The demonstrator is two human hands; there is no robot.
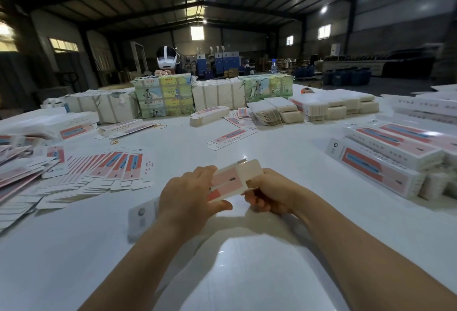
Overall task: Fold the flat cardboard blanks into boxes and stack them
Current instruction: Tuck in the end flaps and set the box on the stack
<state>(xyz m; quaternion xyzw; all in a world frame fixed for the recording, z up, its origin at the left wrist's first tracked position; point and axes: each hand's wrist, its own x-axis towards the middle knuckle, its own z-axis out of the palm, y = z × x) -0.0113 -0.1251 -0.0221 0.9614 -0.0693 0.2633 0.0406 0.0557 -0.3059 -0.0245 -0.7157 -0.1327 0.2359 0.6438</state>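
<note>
While curled, both hands (pixel 184 195) on blank (pixel 232 181) (midair).

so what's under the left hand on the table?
A flat white blank lies on the table, partly under the left hand and wrist. Its right part is covered, so its print is unreadable.

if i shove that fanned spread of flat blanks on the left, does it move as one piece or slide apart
Probably slides apart: the fanned blanks are loose thin cards overlapping like shingles, with no band visible. The white table looks glossy, so they would likely skate easily. Each looks light and somewhat bendy, so edges may ride over each other.
</note>
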